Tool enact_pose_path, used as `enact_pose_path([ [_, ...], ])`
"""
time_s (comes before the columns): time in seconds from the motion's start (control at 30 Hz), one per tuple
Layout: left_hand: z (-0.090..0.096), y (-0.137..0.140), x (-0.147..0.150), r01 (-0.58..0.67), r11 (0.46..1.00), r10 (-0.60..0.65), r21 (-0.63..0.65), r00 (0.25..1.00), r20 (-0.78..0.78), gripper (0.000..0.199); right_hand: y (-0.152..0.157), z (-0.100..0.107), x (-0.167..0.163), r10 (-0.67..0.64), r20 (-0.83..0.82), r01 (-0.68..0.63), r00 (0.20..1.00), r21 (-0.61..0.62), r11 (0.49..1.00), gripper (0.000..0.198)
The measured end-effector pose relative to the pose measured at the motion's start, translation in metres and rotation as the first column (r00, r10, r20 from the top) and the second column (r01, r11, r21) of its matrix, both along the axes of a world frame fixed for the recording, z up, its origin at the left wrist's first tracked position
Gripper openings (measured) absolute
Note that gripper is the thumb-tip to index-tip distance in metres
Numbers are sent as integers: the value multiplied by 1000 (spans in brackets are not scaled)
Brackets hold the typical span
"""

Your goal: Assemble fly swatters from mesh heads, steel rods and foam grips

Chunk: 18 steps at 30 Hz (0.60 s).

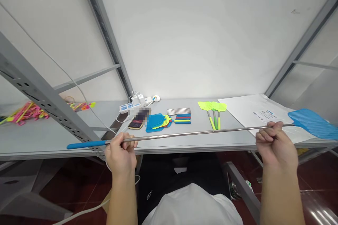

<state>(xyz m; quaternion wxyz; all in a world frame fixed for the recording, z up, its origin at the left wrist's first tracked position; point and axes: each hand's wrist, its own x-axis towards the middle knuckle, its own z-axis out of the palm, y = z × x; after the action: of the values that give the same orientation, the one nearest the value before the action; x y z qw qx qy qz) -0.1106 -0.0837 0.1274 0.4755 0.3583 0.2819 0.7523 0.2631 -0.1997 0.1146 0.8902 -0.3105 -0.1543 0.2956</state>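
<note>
A long fly swatter (195, 133) with a thin metal rod, a blue handle and a blue slotted head stretches across the view in front of the table. My left hand (120, 151) is closed round the rod just beside the blue handle (86, 145). Near the other end, my right hand (276, 144) grips the rod close to the blue head (314, 123). Behind the rod lie blue, yellow and red swatter heads (155, 122) in a pile, several coloured handles (183, 119), several metal rods (179, 111) and several lime-green fly swatters (214, 112).
A white plastic mailing bag (253, 107) lies on the table (200, 140) at right. At left are a power strip (134, 104) with cables and phones (136, 125). Grey shelf posts (47, 95) stand at both sides. Pink and yellow items (31, 112) lie beyond the left post.
</note>
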Motion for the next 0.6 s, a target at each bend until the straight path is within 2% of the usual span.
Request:
enact_pose_path([
  [0.13, -2, 4, 3, -31, 997, 33, -64, 998, 45, 40, 4, -5, 5, -42, 19, 42, 999, 11, 999, 13],
  [0.27, -11, 9, 16, -52, 993, 62, -106, 994, 92, 38, 21, -12, -12, -61, 57, 62, 996, -7, 998, 24],
  [0.37, -19, 12, 28, -75, 990, 87, -116, 991, 105, 39, 35, -20, -43, 33, 96, -27, 995, -60, 998, 27],
  [0.5, -28, 12, 42, -63, 990, 76, -123, 992, 103, 40, 48, -31, -93, 253, 129, -236, 959, -135, 962, 27],
  [0.6, -32, 13, 45, -86, 990, 97, -114, 991, 94, 44, 49, -34, -111, 307, 161, -282, 938, -159, 946, 26],
])
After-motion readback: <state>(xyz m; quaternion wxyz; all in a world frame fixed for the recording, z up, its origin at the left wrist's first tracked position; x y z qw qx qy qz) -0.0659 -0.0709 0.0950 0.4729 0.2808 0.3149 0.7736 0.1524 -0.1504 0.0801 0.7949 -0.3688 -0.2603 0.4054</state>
